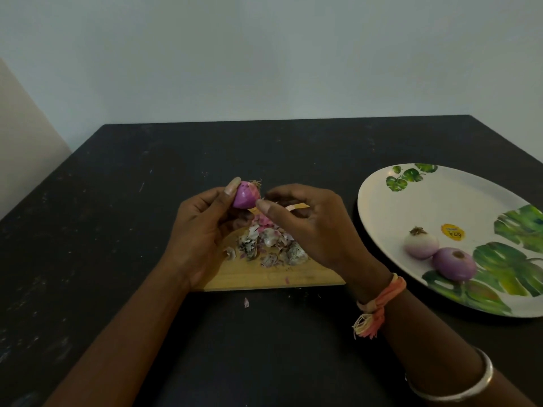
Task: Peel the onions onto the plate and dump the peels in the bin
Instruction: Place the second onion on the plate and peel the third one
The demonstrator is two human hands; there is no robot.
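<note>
While the small purple onion is gripped by the left hand above the cutting board, a strip of peel is pinched by the right hand, probably so that the scraps are dropped there. Two peeled onions are kept apart on the plate, on the table.

Wooden cutting board on a scuffed black table (plain pale wall behind it)

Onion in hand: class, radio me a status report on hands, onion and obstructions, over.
Left hand grips the onion, right hand pinches a peel strip. Two peeled onions on the plate, peels heaped on the board. Nothing blocking.
</note>
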